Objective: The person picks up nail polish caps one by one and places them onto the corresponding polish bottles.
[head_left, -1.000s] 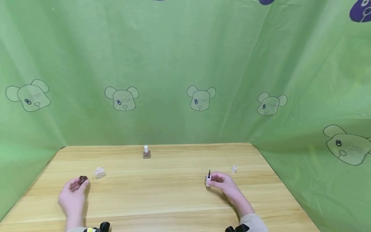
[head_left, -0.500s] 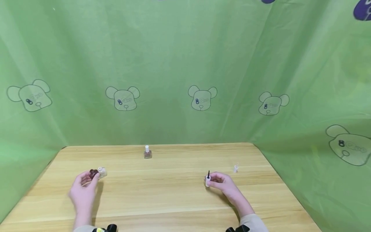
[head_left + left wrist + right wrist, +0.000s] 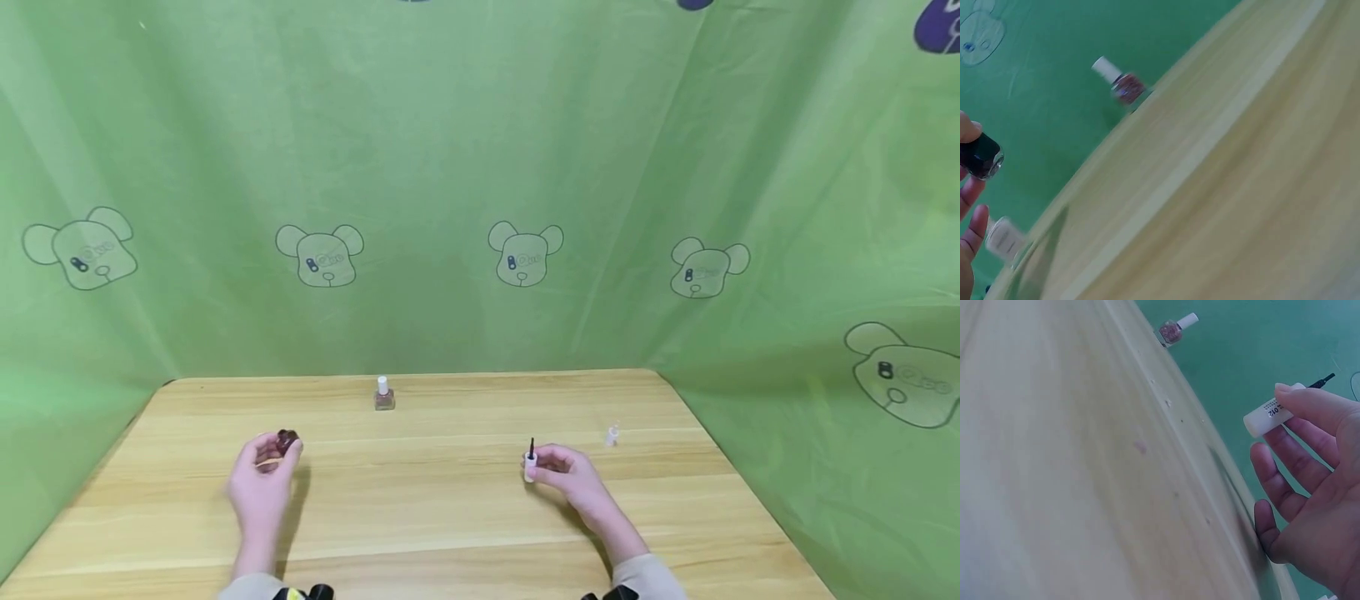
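Between thumb and fingers, my left hand holds a small dark-red nail polish bottle above the table. The left wrist view shows the dark bottle tilted in the fingertips. My right hand pinches a white nail polish cap, its dark brush pointing up. In the right wrist view "012" is printed on the cap. A pale nail polish bottle stands beyond the left fingers; that hand hides it in the head view. The two hands are well apart.
A capped mauve nail polish bottle stands near the back edge of the wooden table. Right of my right hand stands a second white cap with a pale brush upward. A green curtain hangs behind and beside the table.
My left hand has moved right with the dark-red bottle, now covering the pale bottle in the head view. My right hand has shifted slightly left, still holding the cap with its brush up.
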A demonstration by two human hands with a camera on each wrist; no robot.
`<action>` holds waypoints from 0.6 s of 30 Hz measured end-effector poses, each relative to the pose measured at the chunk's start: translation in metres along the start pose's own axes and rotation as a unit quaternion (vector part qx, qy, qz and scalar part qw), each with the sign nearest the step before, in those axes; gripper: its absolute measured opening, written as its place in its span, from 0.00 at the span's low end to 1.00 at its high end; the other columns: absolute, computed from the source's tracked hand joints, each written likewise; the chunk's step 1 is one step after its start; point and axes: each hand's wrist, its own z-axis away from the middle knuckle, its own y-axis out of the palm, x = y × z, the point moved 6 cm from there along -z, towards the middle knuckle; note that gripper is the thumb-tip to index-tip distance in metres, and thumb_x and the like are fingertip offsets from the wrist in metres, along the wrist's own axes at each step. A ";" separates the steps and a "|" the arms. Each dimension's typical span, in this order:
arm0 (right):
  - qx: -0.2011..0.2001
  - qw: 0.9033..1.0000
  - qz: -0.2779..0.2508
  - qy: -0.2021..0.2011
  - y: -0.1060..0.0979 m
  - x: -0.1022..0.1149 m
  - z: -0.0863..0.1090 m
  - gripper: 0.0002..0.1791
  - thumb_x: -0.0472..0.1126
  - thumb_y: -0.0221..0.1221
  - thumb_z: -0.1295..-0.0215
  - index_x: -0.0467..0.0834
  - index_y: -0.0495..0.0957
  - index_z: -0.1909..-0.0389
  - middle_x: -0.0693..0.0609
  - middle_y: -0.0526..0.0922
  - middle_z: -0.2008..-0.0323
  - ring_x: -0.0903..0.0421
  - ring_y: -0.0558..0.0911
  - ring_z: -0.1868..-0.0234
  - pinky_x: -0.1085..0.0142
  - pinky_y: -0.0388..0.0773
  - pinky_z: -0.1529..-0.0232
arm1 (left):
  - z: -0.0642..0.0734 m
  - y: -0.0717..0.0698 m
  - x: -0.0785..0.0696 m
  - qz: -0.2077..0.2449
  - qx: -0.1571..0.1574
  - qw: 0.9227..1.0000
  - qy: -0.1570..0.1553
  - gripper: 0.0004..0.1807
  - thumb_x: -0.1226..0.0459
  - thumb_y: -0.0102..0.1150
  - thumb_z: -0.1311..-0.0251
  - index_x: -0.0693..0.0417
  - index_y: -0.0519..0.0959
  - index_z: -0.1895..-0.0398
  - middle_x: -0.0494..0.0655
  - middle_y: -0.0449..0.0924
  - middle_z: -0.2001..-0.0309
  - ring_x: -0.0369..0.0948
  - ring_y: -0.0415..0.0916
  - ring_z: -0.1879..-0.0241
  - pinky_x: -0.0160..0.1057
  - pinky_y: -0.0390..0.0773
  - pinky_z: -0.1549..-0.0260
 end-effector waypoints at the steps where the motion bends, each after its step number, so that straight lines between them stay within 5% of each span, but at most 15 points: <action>1: 0.000 1.000 -0.002 0.001 0.001 0.000 0.000 0.21 0.37 0.67 0.43 0.31 0.77 0.51 0.36 0.84 0.53 0.62 0.82 0.58 0.72 0.75 0.49 | 0.002 0.004 -0.001 0.000 0.004 1.000 0.003 0.16 0.68 0.70 0.48 0.66 0.79 0.57 0.32 0.76 0.69 0.23 0.70 0.70 0.16 0.72 0.69; 8: -0.004 1.000 -0.009 0.007 0.006 0.003 0.001 0.22 0.37 0.67 0.44 0.30 0.77 0.51 0.35 0.83 0.53 0.61 0.82 0.58 0.71 0.76 0.49 | 0.011 0.026 -0.009 0.010 0.032 0.999 0.026 0.16 0.70 0.70 0.49 0.66 0.79 0.58 0.58 0.83 0.65 0.24 0.70 0.70 0.18 0.74 0.68; 18: 0.009 1.000 -0.003 0.007 0.015 0.007 0.002 0.21 0.37 0.67 0.43 0.31 0.77 0.51 0.35 0.83 0.53 0.61 0.82 0.58 0.71 0.75 0.49 | 0.025 0.055 -0.013 0.026 0.084 0.996 0.020 0.15 0.70 0.71 0.50 0.64 0.80 0.59 0.58 0.84 0.64 0.27 0.72 0.70 0.21 0.76 0.67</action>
